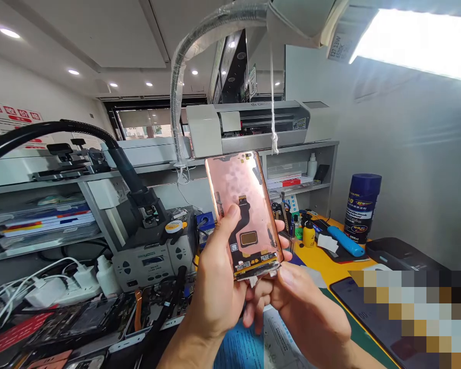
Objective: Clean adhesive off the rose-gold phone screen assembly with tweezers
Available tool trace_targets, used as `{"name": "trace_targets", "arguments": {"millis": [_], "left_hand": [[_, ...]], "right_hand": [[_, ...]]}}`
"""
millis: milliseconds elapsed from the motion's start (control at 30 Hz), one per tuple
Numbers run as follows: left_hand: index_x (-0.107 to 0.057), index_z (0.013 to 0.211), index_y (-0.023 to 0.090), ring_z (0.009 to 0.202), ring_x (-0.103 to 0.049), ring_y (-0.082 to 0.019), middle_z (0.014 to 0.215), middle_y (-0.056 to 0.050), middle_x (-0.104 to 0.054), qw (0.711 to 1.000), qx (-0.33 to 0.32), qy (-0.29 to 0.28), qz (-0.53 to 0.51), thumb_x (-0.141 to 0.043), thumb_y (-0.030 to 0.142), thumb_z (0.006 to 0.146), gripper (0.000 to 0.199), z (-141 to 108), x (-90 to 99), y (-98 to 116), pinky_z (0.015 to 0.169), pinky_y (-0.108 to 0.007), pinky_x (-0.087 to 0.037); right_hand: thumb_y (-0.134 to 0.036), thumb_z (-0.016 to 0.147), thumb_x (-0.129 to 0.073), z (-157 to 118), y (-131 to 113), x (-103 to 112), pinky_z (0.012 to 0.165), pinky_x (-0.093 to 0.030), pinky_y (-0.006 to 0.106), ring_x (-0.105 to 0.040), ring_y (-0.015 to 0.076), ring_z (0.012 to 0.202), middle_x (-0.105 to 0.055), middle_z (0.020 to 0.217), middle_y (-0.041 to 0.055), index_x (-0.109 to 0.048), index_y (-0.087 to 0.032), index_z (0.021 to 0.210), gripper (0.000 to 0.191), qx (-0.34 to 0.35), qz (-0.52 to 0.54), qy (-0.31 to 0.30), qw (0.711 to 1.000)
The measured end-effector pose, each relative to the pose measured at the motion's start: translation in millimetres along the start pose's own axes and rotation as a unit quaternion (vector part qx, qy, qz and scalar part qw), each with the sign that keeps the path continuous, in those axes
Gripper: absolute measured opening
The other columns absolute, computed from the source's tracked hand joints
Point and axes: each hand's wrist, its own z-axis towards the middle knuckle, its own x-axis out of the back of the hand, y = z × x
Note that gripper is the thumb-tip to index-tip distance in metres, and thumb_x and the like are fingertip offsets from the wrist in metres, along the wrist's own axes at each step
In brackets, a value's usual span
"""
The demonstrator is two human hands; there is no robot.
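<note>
A copper-coloured phone screen panel (249, 184), its inner side toward me, is held up nearly upright in the middle of the view. A black flex cable and a small framed rectangle show on it. My left hand (215, 266) wraps the panel from the left, thumb on its face and fingertips round the right edge. At the lower right corner, my right hand (303, 302) is closed, with thumb and fingers pinching at the dark, torn-looking strip (267, 268) along the bottom edge.
A grey rework station (149, 264) and phone parts (96, 318) lie left. On the right are a blue spray can (363, 207), a yellow bottle (309, 236), a blue-handled tool (346, 241) and a dark phone (372, 312). A lamp (411, 43) hangs above.
</note>
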Motion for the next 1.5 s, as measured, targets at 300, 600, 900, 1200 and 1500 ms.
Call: {"name": "trace_targets", "arguments": {"millis": [300, 600, 900, 1200, 1500], "left_hand": [[-0.074, 0.111, 0.013, 0.042, -0.056, -0.009, 0.095, -0.011, -0.078, 0.989, -0.106, -0.001, 0.107, -0.059, 0.049, 0.092, 0.043, 3, 12.7, -18, 0.036, -0.019, -0.042], [-0.075, 0.106, 0.013, 0.077, -0.075, -0.023, 0.103, -0.011, -0.078, 0.981, -0.132, 0.037, 0.141, -0.06, 0.038, 0.093, 0.032, 1, 7.6, -19, 0.058, -0.024, -0.059], [-0.077, 0.105, 0.007, 0.079, -0.073, -0.024, 0.092, -0.016, -0.077, 0.996, -0.034, 0.047, 0.064, -0.05, 0.044, 0.096, 0.047, 7, 2.4, -14, 0.07, -0.029, -0.06], [-0.078, 0.098, 0.006, 0.068, -0.071, -0.023, 0.081, -0.015, -0.075, 0.996, -0.02, 0.061, 0.054, -0.052, 0.043, 0.095, 0.045, 7, 0.1, -11, 0.061, -0.029, -0.058], [-0.076, 0.1, 0.005, 0.068, -0.069, -0.022, 0.082, -0.015, -0.072, 0.998, 0.036, 0.048, 0.021, -0.048, 0.047, 0.096, 0.051, 10, 1.1, -7, 0.057, -0.028, -0.056]], "right_hand": [[-0.053, 0.09, -0.069, 0, -2, -3, 0.05, -0.05, 0.023, -0.07, 0.0193, 0.06, -0.07, 0.076, 0.011, -0.075, -0.009, 0.086, 0.045, -0.051, 0.064, -0.002, 0.997], [-0.044, 0.086, -0.075, 6, 0, -3, 0.048, -0.05, 0.018, -0.061, 0.0123, 0.047, -0.067, 0.06, 0.0127, -0.074, -0.004, 0.075, 0.042, -0.076, 0.033, 0.022, 0.996], [-0.04, 0.091, -0.073, 0, -1, -4, 0.052, -0.051, 0.02, -0.063, 0.0121, 0.051, -0.068, 0.067, 0.0106, -0.074, -0.005, 0.075, 0.038, -0.034, 0.001, 0.029, 0.999], [-0.042, 0.092, -0.072, -2, -1, -3, 0.053, -0.05, 0.02, -0.062, 0.0125, 0.05, -0.069, 0.062, 0.0104, -0.074, -0.006, 0.077, 0.039, -0.047, -0.006, 0.023, 0.999], [-0.041, 0.092, -0.072, -2, 3, -4, 0.052, -0.051, 0.021, -0.062, 0.0122, 0.049, -0.07, 0.065, 0.0104, -0.073, -0.007, 0.076, 0.038, -0.031, -0.01, 0.035, 0.999]]}}
